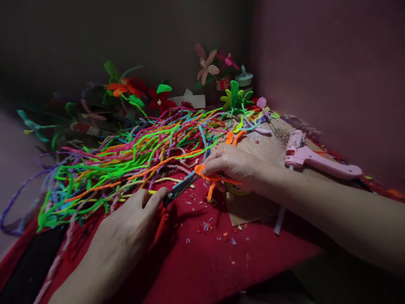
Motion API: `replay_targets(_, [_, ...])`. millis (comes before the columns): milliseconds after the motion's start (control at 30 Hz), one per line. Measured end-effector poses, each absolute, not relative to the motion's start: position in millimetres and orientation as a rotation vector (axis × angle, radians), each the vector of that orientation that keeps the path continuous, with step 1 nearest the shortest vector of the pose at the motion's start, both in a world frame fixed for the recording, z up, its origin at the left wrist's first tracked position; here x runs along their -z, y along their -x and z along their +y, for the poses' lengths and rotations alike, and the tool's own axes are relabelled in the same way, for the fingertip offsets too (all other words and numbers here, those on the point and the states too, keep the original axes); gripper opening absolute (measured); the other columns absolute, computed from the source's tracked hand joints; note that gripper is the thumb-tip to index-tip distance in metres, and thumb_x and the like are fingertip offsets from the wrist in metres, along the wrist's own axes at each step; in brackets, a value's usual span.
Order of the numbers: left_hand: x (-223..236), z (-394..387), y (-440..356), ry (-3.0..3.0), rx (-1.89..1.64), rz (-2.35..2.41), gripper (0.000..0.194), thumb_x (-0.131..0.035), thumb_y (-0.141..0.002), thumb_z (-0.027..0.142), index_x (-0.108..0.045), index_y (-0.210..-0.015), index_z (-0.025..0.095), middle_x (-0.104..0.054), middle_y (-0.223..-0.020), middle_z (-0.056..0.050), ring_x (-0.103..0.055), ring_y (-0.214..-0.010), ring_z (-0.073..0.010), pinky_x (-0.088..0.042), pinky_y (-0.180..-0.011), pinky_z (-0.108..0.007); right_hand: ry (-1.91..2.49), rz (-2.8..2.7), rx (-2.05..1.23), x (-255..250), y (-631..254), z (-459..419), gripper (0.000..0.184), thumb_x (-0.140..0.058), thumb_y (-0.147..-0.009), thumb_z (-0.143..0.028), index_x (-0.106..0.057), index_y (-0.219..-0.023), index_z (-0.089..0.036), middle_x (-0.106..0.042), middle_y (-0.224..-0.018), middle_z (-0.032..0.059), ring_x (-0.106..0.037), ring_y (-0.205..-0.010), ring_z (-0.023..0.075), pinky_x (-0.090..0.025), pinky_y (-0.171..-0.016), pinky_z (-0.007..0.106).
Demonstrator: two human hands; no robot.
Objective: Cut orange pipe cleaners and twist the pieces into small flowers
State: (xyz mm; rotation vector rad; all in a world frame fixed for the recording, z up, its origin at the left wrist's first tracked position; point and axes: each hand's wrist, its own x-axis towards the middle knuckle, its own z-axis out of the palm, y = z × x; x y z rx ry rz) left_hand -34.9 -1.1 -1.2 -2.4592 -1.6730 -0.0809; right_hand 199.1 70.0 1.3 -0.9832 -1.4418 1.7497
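My left hand (133, 223) is closed round the red handles of a pair of scissors (180, 193), whose dark blades point up and right. Pinched in my right hand (232, 162) is an orange pipe-cleaner piece (209, 179), bent into loops with loose ends hanging below the fingers. The blade tips lie close beside this piece; whether they touch it I cannot tell. Just beyond my right hand lie more orange pipe-cleaner loops (233, 138). A big heap of coloured pipe cleaners (136, 156) stretches behind and left of both hands.
A pink glue gun (322, 159) with a glue stick rests at the right on a cardboard sheet (247, 211). Pipe-cleaner flowers (207, 67) stand at the back, near a lidded container (244, 79). Fuzz scraps litter the red cloth (221, 261). A dark flat object (34, 261) lies front left.
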Motion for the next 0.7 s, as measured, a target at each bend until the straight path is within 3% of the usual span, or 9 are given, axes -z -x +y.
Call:
replay_targets(200, [-5.9,-6.6,31.6,2.384,-0.27,-1.537,0.043,-0.037,-0.084,0.02,-0.051,-0.124,0.019,-0.054,-0.088,-0.01,-0.054,-0.064,-0.0207,-0.042,-0.056,-0.032,1.065,-1.453,-1.752,3.0,-197.8,71.8,0.018,-0.052,-0.053,-0.011,-0.043,-0.039,-0.015,-0.038,-0.037,-0.0037,-0.036,-0.032,0.0065,-0.027,-0.032,0.02])
replay_targets(433, [-5.6,-4.9,32.8,2.424,-0.175,-1.518,0.045,-0.032,-0.083,0.016,-0.053,-0.122,0.021,-0.056,-0.086,-0.01,-0.054,-0.062,-0.0187,-0.041,-0.053,-0.029,1.062,-1.499,-1.743,5.3,-197.4,73.4,0.02,-0.052,-0.054,-0.011,-0.04,-0.039,-0.016,-0.034,-0.038,-0.0048,-0.028,-0.035,0.0048,-0.02,-0.033,0.021])
replay_targets(700, [-5.3,-4.4,35.2,2.412,-0.152,-1.529,0.043,-0.033,-0.084,0.017,-0.052,-0.122,0.024,-0.057,-0.091,-0.01,-0.056,-0.068,-0.0216,-0.043,-0.055,-0.031,1.111,-1.508,-1.718,4.1,-196.8,71.8,0.021,-0.052,-0.054,-0.01,-0.041,-0.038,-0.017,-0.036,-0.037,-0.0038,-0.032,-0.033,0.0058,-0.023,-0.031,0.021])
